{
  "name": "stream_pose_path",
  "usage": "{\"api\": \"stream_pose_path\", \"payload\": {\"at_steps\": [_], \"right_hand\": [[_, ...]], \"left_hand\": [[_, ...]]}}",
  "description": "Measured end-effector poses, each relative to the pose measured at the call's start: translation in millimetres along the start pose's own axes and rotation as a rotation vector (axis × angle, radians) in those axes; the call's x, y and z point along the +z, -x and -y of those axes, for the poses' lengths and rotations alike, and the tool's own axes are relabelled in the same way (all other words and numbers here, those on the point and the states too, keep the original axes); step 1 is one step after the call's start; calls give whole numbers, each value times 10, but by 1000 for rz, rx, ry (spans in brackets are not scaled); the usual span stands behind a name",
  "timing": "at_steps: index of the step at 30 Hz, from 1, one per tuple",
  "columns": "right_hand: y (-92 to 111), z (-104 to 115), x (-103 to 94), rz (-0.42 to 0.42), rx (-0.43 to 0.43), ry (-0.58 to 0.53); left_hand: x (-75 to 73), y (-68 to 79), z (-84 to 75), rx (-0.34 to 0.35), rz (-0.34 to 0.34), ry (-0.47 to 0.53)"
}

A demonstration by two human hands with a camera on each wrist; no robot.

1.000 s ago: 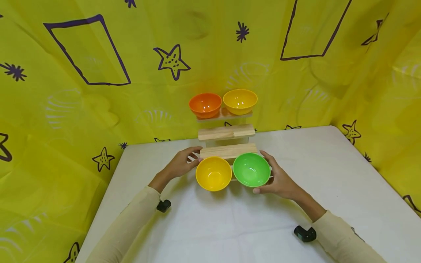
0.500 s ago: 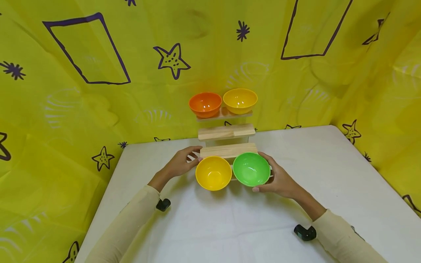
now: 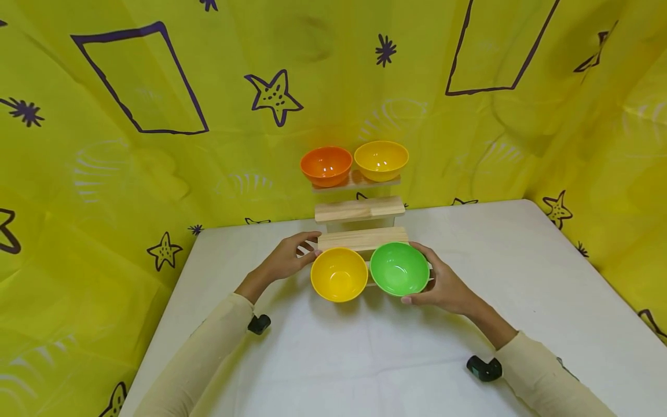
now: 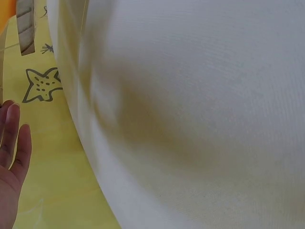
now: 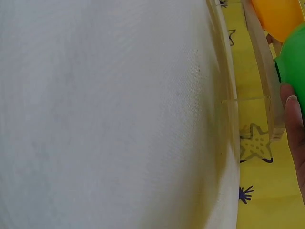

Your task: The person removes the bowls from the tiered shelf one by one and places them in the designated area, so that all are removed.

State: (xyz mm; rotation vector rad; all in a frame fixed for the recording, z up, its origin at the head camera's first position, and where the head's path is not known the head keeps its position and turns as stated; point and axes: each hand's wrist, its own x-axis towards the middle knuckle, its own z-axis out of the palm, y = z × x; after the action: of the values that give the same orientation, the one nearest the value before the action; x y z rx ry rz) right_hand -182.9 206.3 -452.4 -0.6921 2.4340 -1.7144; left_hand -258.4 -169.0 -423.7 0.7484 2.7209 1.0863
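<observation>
A tiered wooden stand (image 3: 362,238) rises in steps toward the back in the head view. Thumb and index finger of my left hand (image 3: 285,256) hold the left end of a lower step, beside a yellow bowl (image 3: 339,275) on the front tier. The other fingers (image 4: 23,150) of that hand extend loosely in the left wrist view. My right hand (image 3: 447,286) grips a green bowl (image 3: 399,269) from its right side, thumb at the near rim. The green bowl sits right beside the yellow one; its underside shows close to the wooden step (image 5: 269,81) in the right wrist view.
On the top tier stand an orange bowl (image 3: 326,167) and another yellow bowl (image 3: 381,161). A yellow cloth (image 3: 224,150) with drawn stars hangs behind and at the sides of the white table (image 3: 333,359). Dark devices (image 3: 483,369) are at both wrists.
The fingers of my right hand have shifted slightly on the far side of the green bowl. Otherwise, hands, bowls and stand keep their places.
</observation>
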Motion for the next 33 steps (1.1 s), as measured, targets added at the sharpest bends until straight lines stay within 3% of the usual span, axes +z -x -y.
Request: {"api": "stream_pose_path", "payload": {"at_steps": [33], "right_hand": [[265,167,-146,8,-49,42]], "left_hand": [[-26,-16,-3,35,30,-7]]}}
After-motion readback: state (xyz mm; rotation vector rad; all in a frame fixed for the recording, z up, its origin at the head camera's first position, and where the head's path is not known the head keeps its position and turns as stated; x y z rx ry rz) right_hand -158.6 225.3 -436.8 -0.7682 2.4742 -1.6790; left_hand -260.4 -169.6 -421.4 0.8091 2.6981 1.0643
